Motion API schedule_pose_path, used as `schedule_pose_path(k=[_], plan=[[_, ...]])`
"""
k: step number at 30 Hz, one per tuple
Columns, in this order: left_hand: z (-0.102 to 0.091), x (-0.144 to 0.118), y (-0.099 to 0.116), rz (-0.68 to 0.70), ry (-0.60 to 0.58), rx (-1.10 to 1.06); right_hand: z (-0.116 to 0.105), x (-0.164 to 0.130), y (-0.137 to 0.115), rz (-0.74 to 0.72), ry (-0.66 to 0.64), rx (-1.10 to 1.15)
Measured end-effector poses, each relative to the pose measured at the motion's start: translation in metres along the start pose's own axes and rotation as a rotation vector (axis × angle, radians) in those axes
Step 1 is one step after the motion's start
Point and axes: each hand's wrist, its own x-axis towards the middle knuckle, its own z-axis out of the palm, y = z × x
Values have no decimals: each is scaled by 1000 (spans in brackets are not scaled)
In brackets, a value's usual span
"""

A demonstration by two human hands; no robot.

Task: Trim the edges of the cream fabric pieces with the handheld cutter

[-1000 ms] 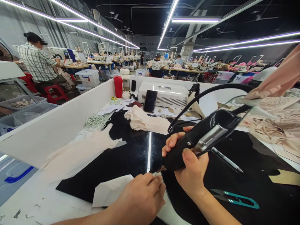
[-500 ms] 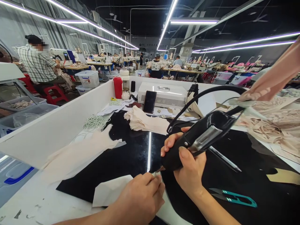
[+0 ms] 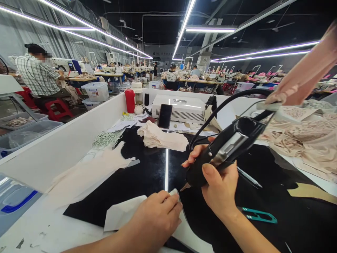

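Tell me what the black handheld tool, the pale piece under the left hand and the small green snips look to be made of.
Black handheld tool: glossy plastic body, judging by the highlights, with a brushed metal plate.
Pale piece under the left hand: thin fabric or paper-like sheet, matte; it lies flat with crisp edges, so either is possible.
Green snips: dark metal blades and a teal handle, probably plastic or painted.

The right hand point(image 3: 219, 189) has lifted the black handheld cutting tool point(image 3: 226, 149) a little, so its metal tip point(image 3: 184, 186) is now visible above the white fabric piece point(image 3: 123, 214). The left hand point(image 3: 155, 219) has shifted slightly along this piece.
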Motion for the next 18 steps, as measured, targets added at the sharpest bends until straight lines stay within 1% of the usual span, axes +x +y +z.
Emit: schedule_pose_path(k=[3, 6, 7, 9, 12, 15, 18], plan=[[-2, -2, -3, -35, -37, -16, -4, 3, -8, 1, -24, -52], [-8, -2, -11, -86, -85, -28, -7, 5, -21, 6, 10, -136], [-11, -1, -14, -97, -85, -23, -8, 5, -25, 4, 24, -166], [-15, 0, -20, -107, -44, 7, -9, 2, -32, -8, 41, -195], [-20, 3, -22, -102, 67, 15, -13, -7, -38, -7, 54, -165], [-26, 7, -14, -53, 122, -124, -17, -19, -43, -8, 67, -128], [-30, 11, -4, 31, 103, -281, -21, -30, -47, -24, 65, -108]])
